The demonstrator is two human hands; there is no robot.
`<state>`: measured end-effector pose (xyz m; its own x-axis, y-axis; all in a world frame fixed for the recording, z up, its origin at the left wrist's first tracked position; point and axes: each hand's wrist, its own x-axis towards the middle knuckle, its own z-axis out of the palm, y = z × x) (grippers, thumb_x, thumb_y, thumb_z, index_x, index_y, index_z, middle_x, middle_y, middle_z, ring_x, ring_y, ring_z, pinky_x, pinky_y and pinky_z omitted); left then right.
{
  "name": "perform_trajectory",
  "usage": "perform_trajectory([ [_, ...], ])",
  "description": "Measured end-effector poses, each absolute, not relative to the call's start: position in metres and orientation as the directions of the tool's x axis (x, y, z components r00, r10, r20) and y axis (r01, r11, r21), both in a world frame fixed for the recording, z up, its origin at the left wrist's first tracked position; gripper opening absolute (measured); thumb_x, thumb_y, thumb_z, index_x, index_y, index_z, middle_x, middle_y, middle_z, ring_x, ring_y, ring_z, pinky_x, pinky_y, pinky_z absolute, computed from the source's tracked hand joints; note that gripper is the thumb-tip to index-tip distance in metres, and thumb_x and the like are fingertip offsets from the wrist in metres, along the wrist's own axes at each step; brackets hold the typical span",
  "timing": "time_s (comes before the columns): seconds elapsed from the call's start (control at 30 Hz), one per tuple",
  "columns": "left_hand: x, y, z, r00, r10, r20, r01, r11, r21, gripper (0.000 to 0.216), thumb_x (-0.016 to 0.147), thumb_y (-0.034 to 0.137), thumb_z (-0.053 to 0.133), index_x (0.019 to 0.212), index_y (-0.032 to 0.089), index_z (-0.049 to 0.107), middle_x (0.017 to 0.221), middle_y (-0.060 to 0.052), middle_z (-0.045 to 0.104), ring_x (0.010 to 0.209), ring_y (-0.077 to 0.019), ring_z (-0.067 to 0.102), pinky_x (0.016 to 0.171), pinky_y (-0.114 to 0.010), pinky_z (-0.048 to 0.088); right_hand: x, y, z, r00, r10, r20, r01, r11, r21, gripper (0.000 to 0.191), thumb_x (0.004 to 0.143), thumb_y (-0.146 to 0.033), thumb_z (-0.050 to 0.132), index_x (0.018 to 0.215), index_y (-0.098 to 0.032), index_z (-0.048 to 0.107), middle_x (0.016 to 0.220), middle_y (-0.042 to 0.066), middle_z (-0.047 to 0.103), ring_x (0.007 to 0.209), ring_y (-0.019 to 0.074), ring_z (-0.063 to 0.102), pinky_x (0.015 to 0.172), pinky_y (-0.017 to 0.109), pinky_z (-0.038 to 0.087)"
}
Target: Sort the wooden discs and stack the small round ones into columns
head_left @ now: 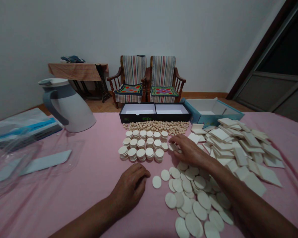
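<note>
My right hand (188,150) is pinching a round pale wooden disc (173,147) at the right end of the stacked rows. Beside it, short stacks of discs (141,143) stand in three rows, and a lower disc (165,146) ends the middle row. My left hand (130,186) rests on the cloth just in front of the stacks, fingers loosely bent and apart from the thumb, with nothing seen in it. A heap of loose discs (187,185) lies under and in front of my right forearm. Two single discs (156,182) lie between the heap and my left hand.
Behind the stacks lie many small wooden beads (159,126), a black two-part box (155,117) and a blue box (213,115). Square wooden pieces (243,145) are heaped at right. A jug (74,109), a blue packet (29,132) and clear plastic packaging (47,158) stand left on the pink cloth.
</note>
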<state>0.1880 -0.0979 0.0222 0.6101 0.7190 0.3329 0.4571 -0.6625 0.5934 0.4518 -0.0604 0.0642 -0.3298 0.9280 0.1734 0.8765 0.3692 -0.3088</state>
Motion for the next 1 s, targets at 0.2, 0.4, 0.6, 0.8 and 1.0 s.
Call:
perform_trajectory([
  [0.2,0.188,-0.097,0.021,0.606,0.721,0.336,0.459,-0.662,0.593,0.021,0.084,0.009,0.042,0.093,0.017,0.059,0.085,-0.007,0.059,0.080,-0.0179,0.054,0.070,-0.031,0.047,0.443,-0.053,0.049,-0.364,0.856,0.366,0.750,0.503,-0.430,0.037,0.070,-0.003,0.050,0.104,-0.017,0.053,0.099,0.009,0.057,0.095,0.0209,0.051,0.083,0.032,0.041],
  [0.4,0.188,-0.098,0.021,0.602,0.720,0.344,0.455,-0.664,0.593,0.021,0.084,0.009,0.043,0.093,0.017,0.060,0.086,-0.007,0.059,0.081,-0.0180,0.055,0.071,-0.031,0.047,0.447,-0.049,0.048,-0.310,0.864,0.396,0.766,0.474,-0.434,0.032,0.074,-0.006,0.050,0.104,-0.017,0.054,0.100,0.009,0.059,0.092,0.0199,0.053,0.080,0.032,0.042],
  [0.6,0.189,-0.098,0.022,0.601,0.721,0.345,0.454,-0.663,0.595,0.022,0.084,0.009,0.043,0.093,0.017,0.061,0.085,-0.007,0.060,0.080,-0.0175,0.056,0.070,-0.030,0.048,0.480,-0.053,0.072,-0.254,0.964,0.082,0.900,0.266,-0.345,0.019,0.072,-0.008,0.054,0.087,-0.017,0.061,0.086,0.006,0.065,0.078,0.0181,0.058,0.068,0.027,0.041],
  [0.8,0.189,-0.098,0.023,0.603,0.716,0.352,0.447,-0.669,0.594,0.021,0.085,0.010,0.042,0.092,0.017,0.061,0.084,-0.007,0.060,0.079,-0.0176,0.056,0.069,-0.030,0.048,0.489,-0.061,0.074,-0.207,0.974,-0.098,0.964,0.185,-0.190,0.022,0.071,-0.009,0.057,0.089,-0.019,0.066,0.091,0.007,0.066,0.081,0.0197,0.059,0.065,0.027,0.039],
  [1.0,0.188,-0.098,0.022,0.605,0.719,0.342,0.457,-0.665,0.591,0.021,0.084,0.009,0.043,0.093,0.018,0.060,0.085,-0.007,0.060,0.080,-0.0179,0.056,0.070,-0.030,0.048,0.484,-0.049,0.057,-0.219,0.976,0.014,0.969,0.219,-0.114,0.025,0.079,-0.008,0.049,0.094,-0.017,0.067,0.094,0.012,0.064,0.092,0.0223,0.057,0.075,0.029,0.040],
])
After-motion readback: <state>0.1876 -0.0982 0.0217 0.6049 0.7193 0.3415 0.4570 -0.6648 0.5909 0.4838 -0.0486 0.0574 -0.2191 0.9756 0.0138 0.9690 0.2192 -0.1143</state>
